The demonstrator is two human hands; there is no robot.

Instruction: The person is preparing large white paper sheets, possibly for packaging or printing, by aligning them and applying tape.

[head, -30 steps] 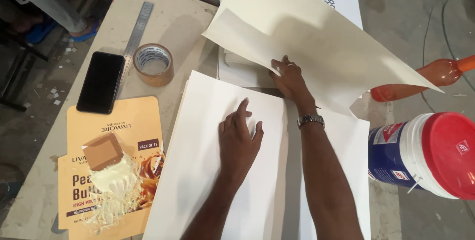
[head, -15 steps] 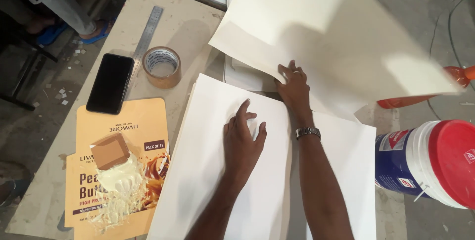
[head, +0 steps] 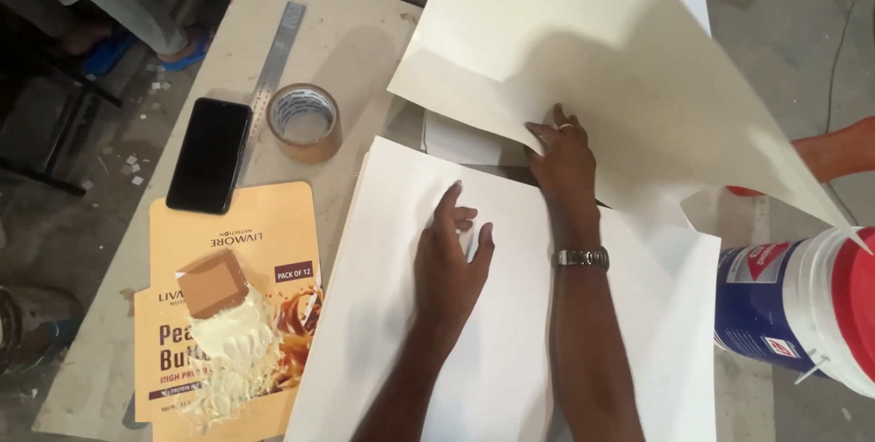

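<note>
pinning the white sheet (head: 510, 314) with our spread left hand (head: 453, 264), our right hand (head: 563, 161) pinches the cream sheet (head: 583, 68) above it, lifting.

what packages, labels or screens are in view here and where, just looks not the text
Flattened carton: table's left, orange-tan card smeared with whitish paste, a small brown block on it.
Phone: above the carton, black rectangle, screen dark.
Bucket: right edge, white with a blue-and-red label and red lid.
</note>
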